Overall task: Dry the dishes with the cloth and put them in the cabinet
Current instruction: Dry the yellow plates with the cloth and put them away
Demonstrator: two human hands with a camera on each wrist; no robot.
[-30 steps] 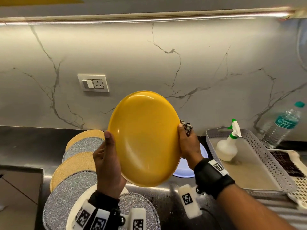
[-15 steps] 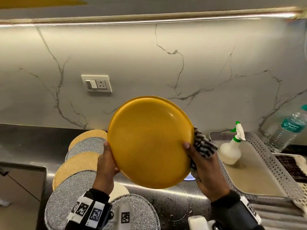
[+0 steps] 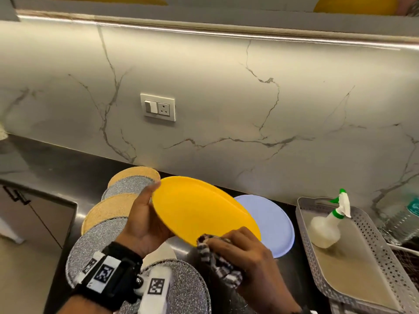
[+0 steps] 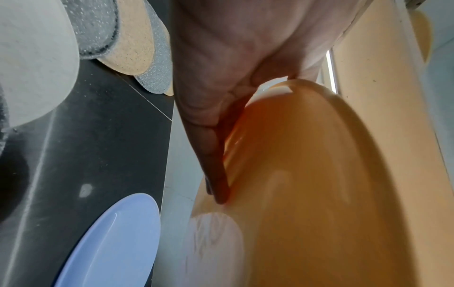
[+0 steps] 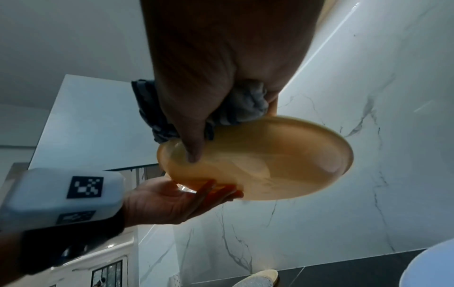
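Note:
A yellow plate (image 3: 204, 211) (image 4: 319, 174) (image 5: 270, 161) is held above the counter, tipped almost flat. My left hand (image 3: 145, 218) (image 5: 172, 202) grips its left rim, thumb on top and fingers underneath. My right hand (image 3: 240, 248) grips a black-and-white checked cloth (image 3: 217, 261) (image 5: 245, 104) bunched against the plate's near rim, with the thumb under the plate. A pale blue plate (image 3: 269, 225) (image 4: 110, 242) lies on the dark counter just behind. More yellow plates (image 3: 353, 5) show in the cabinet overhead.
Round silver and gold placemats (image 3: 118, 207) overlap on the counter at the left and under my arms. A grey perforated tray (image 3: 385, 257) with a white spray bottle (image 3: 326, 227) stands at the right. A wall socket (image 3: 158, 107) sits on the marble backsplash.
The yellow plate has tipped from upright to nearly flat and come lower. My right hand with the cloth has slid from the right rim to the near rim.

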